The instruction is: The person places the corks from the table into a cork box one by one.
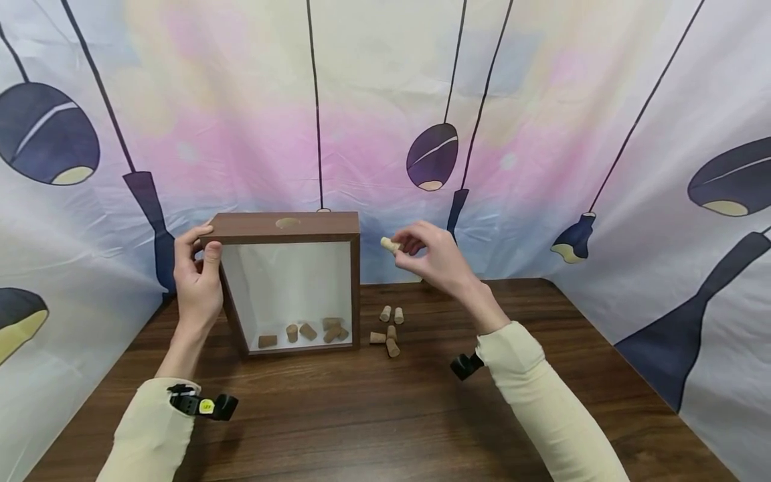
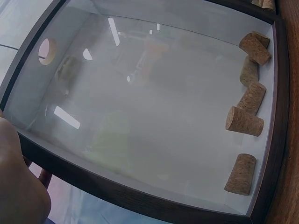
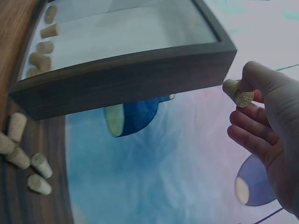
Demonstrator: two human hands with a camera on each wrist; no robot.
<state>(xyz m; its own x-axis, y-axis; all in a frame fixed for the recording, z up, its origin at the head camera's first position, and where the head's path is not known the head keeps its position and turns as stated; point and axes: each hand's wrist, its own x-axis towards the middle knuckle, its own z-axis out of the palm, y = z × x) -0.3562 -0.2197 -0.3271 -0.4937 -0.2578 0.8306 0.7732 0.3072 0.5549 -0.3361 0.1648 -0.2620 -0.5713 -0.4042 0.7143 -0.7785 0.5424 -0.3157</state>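
Note:
A dark wooden shadow box (image 1: 355, 288) with a clear front stands upright on the table. Several corks (image 2: 245, 122) lie along its bottom inside, and an oval hole (image 1: 288, 223) opens in its top. My left hand (image 1: 201, 281) grips the box's upper left corner, thumb on the front edge. To the right of the box, my right hand (image 1: 430, 258) pinches a cork (image 1: 390, 245) between thumb and fingers, raised near the height of the box's top. In the right wrist view that cork (image 3: 238, 93) shows beside the box's top corner.
Several loose corks (image 1: 391, 333) lie on the brown wooden table (image 1: 337, 422) just right of the box, some upright and some on their sides. A printed cloth backdrop (image 1: 385, 100) with painted hanging lamps surrounds the table at the back and sides.

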